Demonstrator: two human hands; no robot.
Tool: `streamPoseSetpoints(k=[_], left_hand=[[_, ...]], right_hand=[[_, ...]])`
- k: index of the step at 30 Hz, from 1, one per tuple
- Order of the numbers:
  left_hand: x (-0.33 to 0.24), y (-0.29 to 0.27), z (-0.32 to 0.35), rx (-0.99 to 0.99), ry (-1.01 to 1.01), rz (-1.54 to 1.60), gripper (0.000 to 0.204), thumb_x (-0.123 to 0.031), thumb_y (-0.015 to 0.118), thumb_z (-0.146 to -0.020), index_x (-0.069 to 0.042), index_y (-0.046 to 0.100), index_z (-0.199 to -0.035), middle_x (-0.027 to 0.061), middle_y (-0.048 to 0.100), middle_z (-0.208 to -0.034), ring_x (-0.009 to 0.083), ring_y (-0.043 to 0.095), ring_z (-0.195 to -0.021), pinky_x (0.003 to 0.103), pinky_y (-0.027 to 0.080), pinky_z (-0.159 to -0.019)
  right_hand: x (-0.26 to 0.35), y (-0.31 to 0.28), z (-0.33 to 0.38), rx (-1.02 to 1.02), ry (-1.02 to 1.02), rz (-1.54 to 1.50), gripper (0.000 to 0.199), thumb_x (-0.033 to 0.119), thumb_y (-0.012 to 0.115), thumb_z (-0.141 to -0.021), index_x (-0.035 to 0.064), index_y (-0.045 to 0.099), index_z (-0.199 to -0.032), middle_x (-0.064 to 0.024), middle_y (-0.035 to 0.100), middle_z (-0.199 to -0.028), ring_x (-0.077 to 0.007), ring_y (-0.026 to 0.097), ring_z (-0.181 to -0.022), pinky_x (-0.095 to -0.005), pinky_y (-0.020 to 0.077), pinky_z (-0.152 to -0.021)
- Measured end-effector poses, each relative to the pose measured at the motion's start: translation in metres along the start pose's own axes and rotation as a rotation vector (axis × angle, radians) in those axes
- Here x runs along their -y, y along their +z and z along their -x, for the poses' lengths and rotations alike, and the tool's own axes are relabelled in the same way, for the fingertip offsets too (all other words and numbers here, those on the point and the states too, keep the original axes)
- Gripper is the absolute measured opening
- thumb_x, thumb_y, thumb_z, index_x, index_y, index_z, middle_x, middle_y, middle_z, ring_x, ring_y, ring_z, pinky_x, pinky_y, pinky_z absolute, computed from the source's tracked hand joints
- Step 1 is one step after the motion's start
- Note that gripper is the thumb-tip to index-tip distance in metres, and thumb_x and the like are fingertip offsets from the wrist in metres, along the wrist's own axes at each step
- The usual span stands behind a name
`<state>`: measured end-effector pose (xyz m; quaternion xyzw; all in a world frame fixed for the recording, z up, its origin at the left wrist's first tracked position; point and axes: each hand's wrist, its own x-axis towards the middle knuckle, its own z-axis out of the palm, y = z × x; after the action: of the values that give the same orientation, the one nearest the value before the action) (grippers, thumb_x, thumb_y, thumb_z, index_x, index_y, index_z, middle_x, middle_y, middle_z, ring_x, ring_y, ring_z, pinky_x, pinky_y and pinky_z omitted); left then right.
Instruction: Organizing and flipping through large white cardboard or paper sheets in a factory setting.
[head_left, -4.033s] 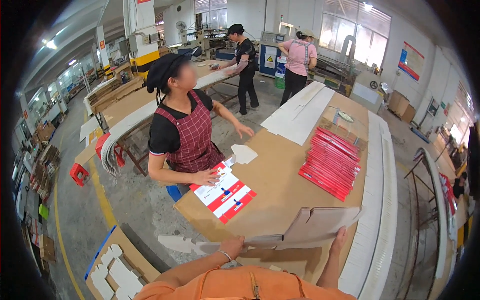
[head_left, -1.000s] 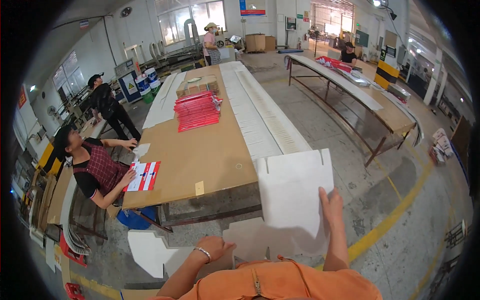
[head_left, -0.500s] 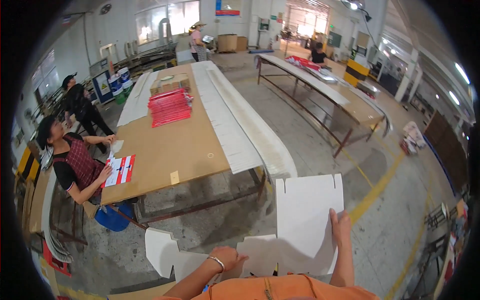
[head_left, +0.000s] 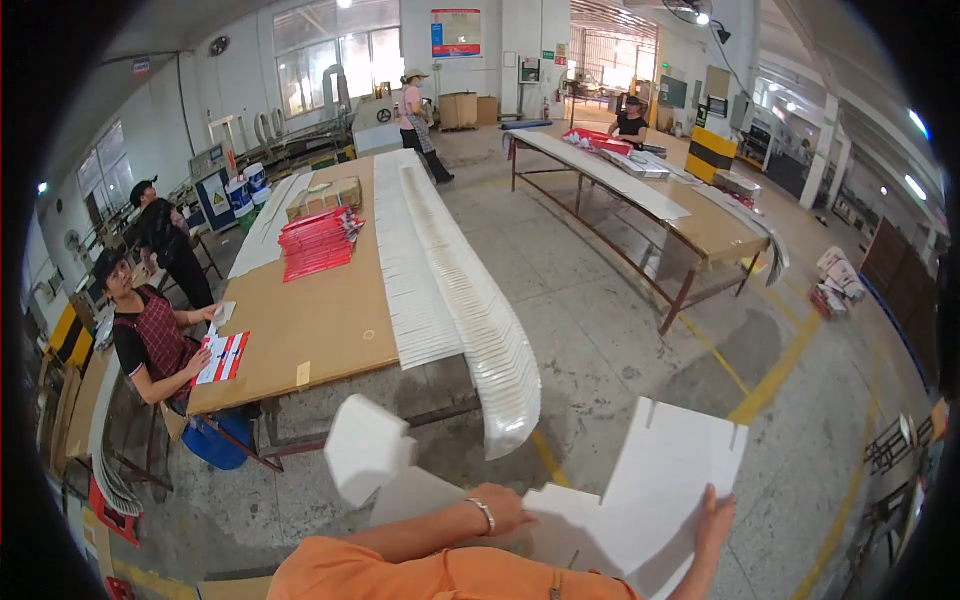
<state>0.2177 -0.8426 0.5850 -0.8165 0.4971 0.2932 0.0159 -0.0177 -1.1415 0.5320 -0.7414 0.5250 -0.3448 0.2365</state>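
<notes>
low in the frame, just right of centre, we hold a white die-cut cardboard blank (head_left: 640,490) with both hands above the concrete floor (head_left: 620,330). our left hand (head_left: 505,508), with a thin bracelet (head_left: 486,515) at the wrist, grips the blank near its middle, fingers curled over the card. our right hand (head_left: 714,518) sits at the lower right of the blank, palm against the sheet and fingers closed on its edge. the blank spreads wide: one rounded flap (head_left: 365,448) reaches toward the lower left centre of the frame, and a larger notched panel rises at the lower right. our orange sleeves (head_left: 420,575) fill the bottom edge. at centre left stands a long brown worktable (head_left: 320,310), bearing a long fanned row of white blanks (head_left: 450,290) whose near end droops over the table's edge, just above the sheet we hold. farther back on the table lies a stack of red flat cartons (head_left: 318,245). at the far left a seated person in a checked apron (head_left: 150,340) rests a hand on red and white printed sheets (head_left: 222,358), with a blue bucket (head_left: 218,440) below the table corner. a second long table (head_left: 660,200) runs across the upper right, and other people stand near the back of the hall.
</notes>
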Motion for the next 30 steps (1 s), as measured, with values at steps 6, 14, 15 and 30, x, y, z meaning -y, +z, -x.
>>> streamPoseSetpoints(k=[6, 14, 15, 30], left_hand=[[-0.079, -0.037, -0.091, 0.094, 0.114, -0.093, 0.056, -0.05, 0.037, -0.087, -0.002, 0.065, -0.08, 0.0166, 0.063, -0.087, 0.0322, 0.06, -0.084, 0.04, 0.046, -0.073], [-0.112, -0.08, -0.197, 0.08, 0.192, -0.161, 0.054, -0.046, 0.035, -0.089, -0.002, 0.064, -0.081, 0.0165, 0.063, -0.083, 0.0327, 0.06, -0.083, 0.04, 0.047, -0.071], [-0.113, -0.085, -0.211, 0.032, 0.266, -0.162, 0.054, -0.044, 0.033, -0.09, -0.001, 0.064, -0.079, 0.0168, 0.063, -0.081, 0.0338, 0.06, -0.081, 0.041, 0.047, -0.069], [-0.121, -0.235, -0.448, -0.036, 0.276, -0.085, 0.049, -0.046, 0.045, -0.084, 0.001, 0.06, -0.081, 0.0192, 0.061, -0.078, 0.0357, 0.059, -0.079, 0.042, 0.047, -0.068]], right_hand=[[-0.071, -0.039, -0.065, -0.034, 0.136, 0.024, 0.047, 0.033, 0.057, -0.082, -0.0101, 0.052, -0.101, -0.0272, 0.059, -0.093, -0.0386, 0.058, -0.087, -0.0408, 0.0444, -0.076], [-0.129, 0.007, -0.165, -0.03, 0.158, 0.121, 0.053, 0.041, 0.053, -0.083, -0.0118, 0.052, -0.09, -0.0301, 0.057, -0.086, -0.0421, 0.056, -0.083, -0.0451, 0.0425, -0.073], [-0.133, 0.015, -0.18, -0.022, 0.176, 0.166, 0.054, 0.042, 0.053, -0.083, -0.012, 0.051, -0.09, -0.0305, 0.057, -0.086, -0.0423, 0.056, -0.083, -0.0455, 0.0421, -0.073], [-0.151, 0.098, -0.415, -0.131, 0.186, 0.115, 0.06, 0.042, 0.052, -0.084, -0.014, 0.049, -0.104, -0.0289, 0.058, -0.091, -0.0391, 0.056, -0.087, -0.0421, 0.0423, -0.077]])
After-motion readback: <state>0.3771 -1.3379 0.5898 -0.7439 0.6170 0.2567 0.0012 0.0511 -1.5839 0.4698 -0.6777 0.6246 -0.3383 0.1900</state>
